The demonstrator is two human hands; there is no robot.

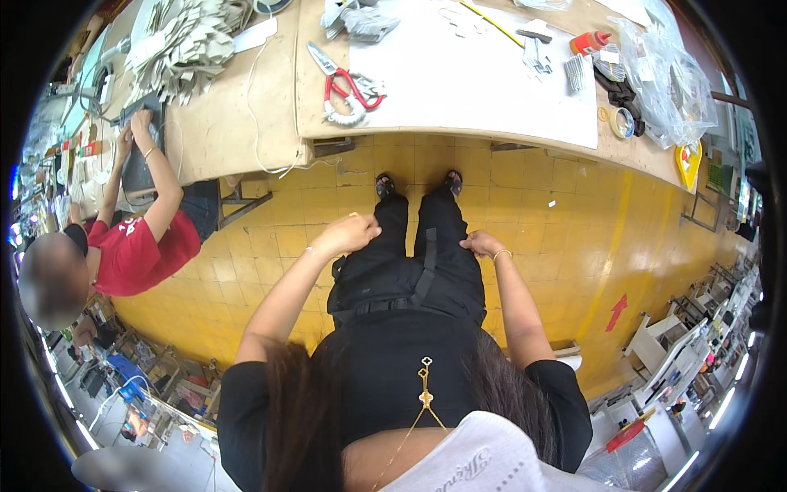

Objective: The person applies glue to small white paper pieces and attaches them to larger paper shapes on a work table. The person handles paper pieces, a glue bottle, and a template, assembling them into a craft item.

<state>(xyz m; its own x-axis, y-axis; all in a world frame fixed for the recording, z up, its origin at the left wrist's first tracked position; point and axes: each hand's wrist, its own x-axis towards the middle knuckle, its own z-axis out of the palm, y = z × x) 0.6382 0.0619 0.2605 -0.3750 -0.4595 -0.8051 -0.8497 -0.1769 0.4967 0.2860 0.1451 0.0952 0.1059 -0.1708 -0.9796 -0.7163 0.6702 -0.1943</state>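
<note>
Both my hands are down at the black trousers [393, 283] I wear, one beside each thigh. My left hand [349, 234] has its fingers curled closed against the cloth on the left leg. At the outer side of the right leg, my right hand [485, 244] pinches the cloth, a thin gold bracelet [502, 255] round its wrist. No tool shows in either hand. Beyond my feet stands a brown-topped table [320, 115], partly covered by a white sheet [467, 90]. Red-handled scissors [338, 82] lie open on it, out of reach of both hands.
A co-worker in a red shirt [135, 254] works at the table's left, near a heap of grey pieces [184, 49]. Clear plastic bags [668, 82], a red bottle [589, 43] and a tape roll [623, 123] lie at the right. Yellow tiled floor [557, 238] surrounds me.
</note>
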